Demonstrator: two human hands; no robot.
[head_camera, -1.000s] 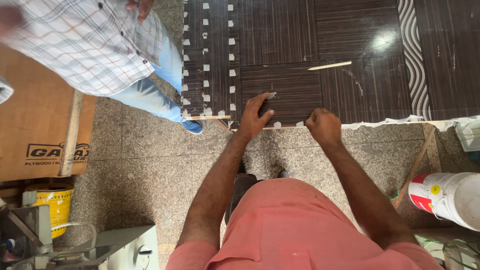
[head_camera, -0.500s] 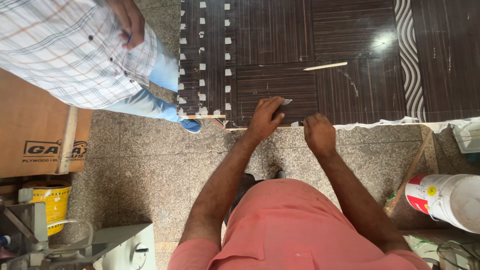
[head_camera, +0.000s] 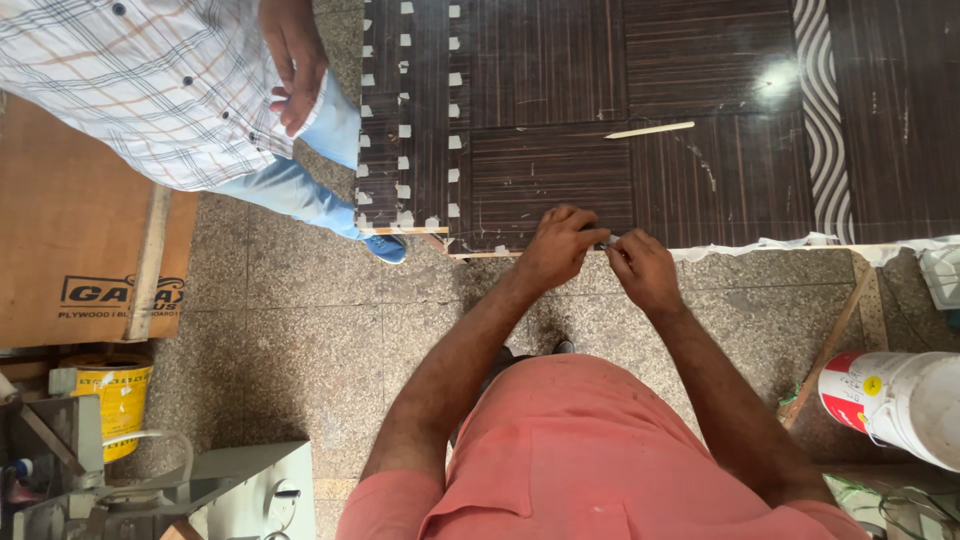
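My left hand (head_camera: 555, 247) and my right hand (head_camera: 640, 268) meet at the near edge of a dark brown laminated board (head_camera: 700, 120) that lies flat before me. Both hands pinch a small light-coloured piece (head_camera: 607, 240) between their fingertips, right at the board's edge; what the piece is I cannot tell. Along the board's left part run rows of small white tape bits (head_camera: 405, 130). A thin pale wooden sliver (head_camera: 650, 130) lies on the board beyond my hands.
Another person in a checked shirt (head_camera: 150, 80) and blue trousers stands at the left, one foot near the board's corner. A plywood sheet (head_camera: 70, 230), a yellow can (head_camera: 115, 395), a grey machine (head_camera: 150, 490) and a white bucket (head_camera: 900, 400) surround the granite floor (head_camera: 300, 310).
My two hands, a hand's width apart a second ago, have come together at the board's edge. The other person has shifted right, their hand now at the hip.
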